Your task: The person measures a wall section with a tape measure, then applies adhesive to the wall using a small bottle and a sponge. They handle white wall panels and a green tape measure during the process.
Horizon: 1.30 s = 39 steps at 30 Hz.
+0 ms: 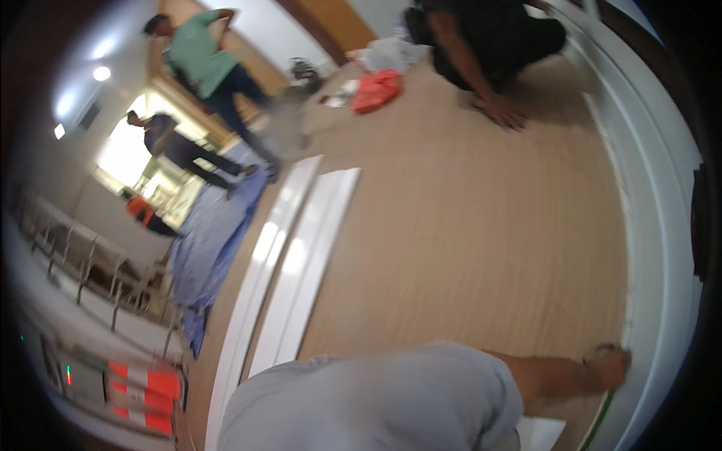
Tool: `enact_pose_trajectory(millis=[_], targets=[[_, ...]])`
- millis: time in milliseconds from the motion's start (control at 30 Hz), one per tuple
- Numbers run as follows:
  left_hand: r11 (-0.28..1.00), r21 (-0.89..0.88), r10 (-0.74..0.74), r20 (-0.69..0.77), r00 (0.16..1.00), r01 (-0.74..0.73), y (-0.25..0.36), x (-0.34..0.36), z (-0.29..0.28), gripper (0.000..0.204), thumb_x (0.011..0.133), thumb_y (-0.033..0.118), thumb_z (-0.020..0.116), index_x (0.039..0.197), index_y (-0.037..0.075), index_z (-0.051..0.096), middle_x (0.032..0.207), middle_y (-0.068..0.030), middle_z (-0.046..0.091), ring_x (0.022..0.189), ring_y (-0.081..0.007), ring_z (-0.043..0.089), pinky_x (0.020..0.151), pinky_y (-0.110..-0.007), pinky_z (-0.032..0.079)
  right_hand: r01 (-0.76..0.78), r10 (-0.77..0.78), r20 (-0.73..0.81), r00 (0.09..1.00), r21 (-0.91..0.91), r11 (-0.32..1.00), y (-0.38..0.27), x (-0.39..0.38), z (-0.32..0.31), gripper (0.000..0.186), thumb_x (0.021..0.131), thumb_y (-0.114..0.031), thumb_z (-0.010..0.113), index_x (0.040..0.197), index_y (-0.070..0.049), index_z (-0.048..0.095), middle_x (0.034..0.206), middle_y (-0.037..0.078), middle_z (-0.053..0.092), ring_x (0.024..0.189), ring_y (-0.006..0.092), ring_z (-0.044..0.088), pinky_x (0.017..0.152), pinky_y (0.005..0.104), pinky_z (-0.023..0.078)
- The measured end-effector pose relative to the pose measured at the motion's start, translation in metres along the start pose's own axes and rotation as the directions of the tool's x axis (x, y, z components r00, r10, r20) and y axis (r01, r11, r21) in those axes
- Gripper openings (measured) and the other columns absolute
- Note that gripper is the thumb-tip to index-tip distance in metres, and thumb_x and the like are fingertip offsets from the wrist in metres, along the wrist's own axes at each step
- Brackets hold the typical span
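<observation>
From the grey sleeve at the bottom, a bare forearm stretches right to the foot of the wall. There my right hand is closed, with its fingers bent against the white skirting. Blur and the hand itself hide what it grips, if anything. Just below the hand, a thin green strip runs along the bottom of the skirting. A white flat piece shows beside the sleeve at the lower edge. My left hand is out of view.
Two long white boards lie on the wood-look floor. Ahead, a crouching co-worker in black has a hand on the floor. A red plastic bag, a blue sheet, standing people, a railing and orange-white barriers lie farther left.
</observation>
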State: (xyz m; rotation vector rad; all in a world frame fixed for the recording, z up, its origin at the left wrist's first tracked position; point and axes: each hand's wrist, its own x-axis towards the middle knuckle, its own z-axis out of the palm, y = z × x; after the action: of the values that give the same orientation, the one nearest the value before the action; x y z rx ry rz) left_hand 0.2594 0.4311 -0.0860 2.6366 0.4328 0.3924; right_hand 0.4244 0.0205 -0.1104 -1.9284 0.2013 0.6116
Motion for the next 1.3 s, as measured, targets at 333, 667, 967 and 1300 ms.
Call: enact_pose_trajectory(millis=[333, 667, 967, 1300], targets=[[0.96, 0.264, 0.084, 0.061, 0.995, -0.097, 0.023, -0.061, -0.042, 0.024, 0.093, 0.02, 0.059, 0.111, 0.012, 0.074, 0.112, -0.0167, 0.068, 0.105, -0.0363, 0.062, 0.087, -0.05, 0.053, -0.03, -0.47, -0.32, 0.822, -0.849, 0.527, 0.171, -0.158, -0.231, 0.039, 0.097, -0.028, 0.062, 0.128, -0.004, 0.063, 0.108, 0.02, 0.07, 0.101, 0.0336, 0.065, 0.091, 0.0442, 0.051], [0.961, 0.271, 0.047, 0.019, 0.999, -0.05, 0.049, -0.055, -0.062, 0.023, 0.093, 0.037, 0.066, 0.107, 0.022, 0.075, 0.111, -0.0041, 0.064, 0.106, -0.0289, 0.058, 0.086, -0.048, 0.052, 0.12, 0.359, -0.633, 0.686, 0.585, 0.802, 0.109, -0.156, -0.195, 0.013, 0.098, -0.01, 0.065, 0.103, 0.002, 0.067, 0.091, 0.015, 0.073, 0.076, 0.021, 0.071, 0.063, 0.0262, 0.062], [0.956, 0.286, 0.068, -0.013, 0.998, -0.062, 0.034, -0.055, -0.051, 0.021, 0.091, 0.033, 0.067, 0.109, 0.024, 0.075, 0.109, -0.0031, 0.065, 0.105, -0.0288, 0.06, 0.086, -0.046, 0.053, 0.126, 0.268, -0.615, 0.741, 0.52, 0.845, 0.135, -0.143, -0.211, 0.012, 0.098, -0.009, 0.064, 0.106, 0.001, 0.066, 0.095, 0.014, 0.074, 0.081, 0.0215, 0.073, 0.064, 0.025, 0.062], [0.945, 0.324, 0.045, 0.007, 0.999, -0.045, 0.038, -0.055, -0.051, 0.022, 0.093, 0.038, 0.065, 0.105, 0.023, 0.076, 0.109, -0.0021, 0.066, 0.105, -0.0282, 0.06, 0.085, -0.046, 0.054, 0.16, 0.391, -0.623, 0.677, 0.644, 0.748, 0.112, -0.148, -0.201, 0.019, 0.098, -0.007, 0.063, 0.111, 0.007, 0.062, 0.102, 0.019, 0.071, 0.088, 0.0279, 0.073, 0.072, 0.0315, 0.066]])
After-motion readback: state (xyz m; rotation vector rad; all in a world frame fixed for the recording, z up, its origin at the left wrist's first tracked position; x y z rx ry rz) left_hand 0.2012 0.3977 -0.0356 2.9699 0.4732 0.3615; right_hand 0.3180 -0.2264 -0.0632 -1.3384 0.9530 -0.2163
